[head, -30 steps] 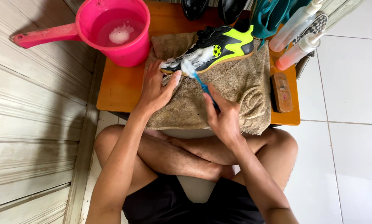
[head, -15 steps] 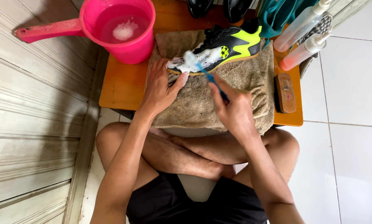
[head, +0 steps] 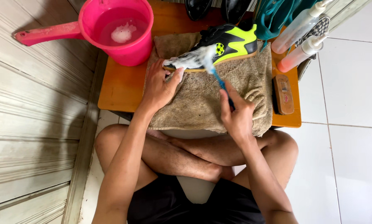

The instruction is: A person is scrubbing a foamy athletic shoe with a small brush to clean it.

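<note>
Overhead: pink dipper (head: 130, 52) holds sudsy water; left hand (head: 159, 89) steadies shoe (head: 223, 45), right (head: 236, 116) grips brush (head: 221, 85)

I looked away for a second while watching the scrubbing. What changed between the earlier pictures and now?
The right hand drew back a little toward the body, with the blue brush on the foamy toe of the shoe. The left hand kept steadying the toe. Towel, pink scoop and bottles stayed put.
</note>
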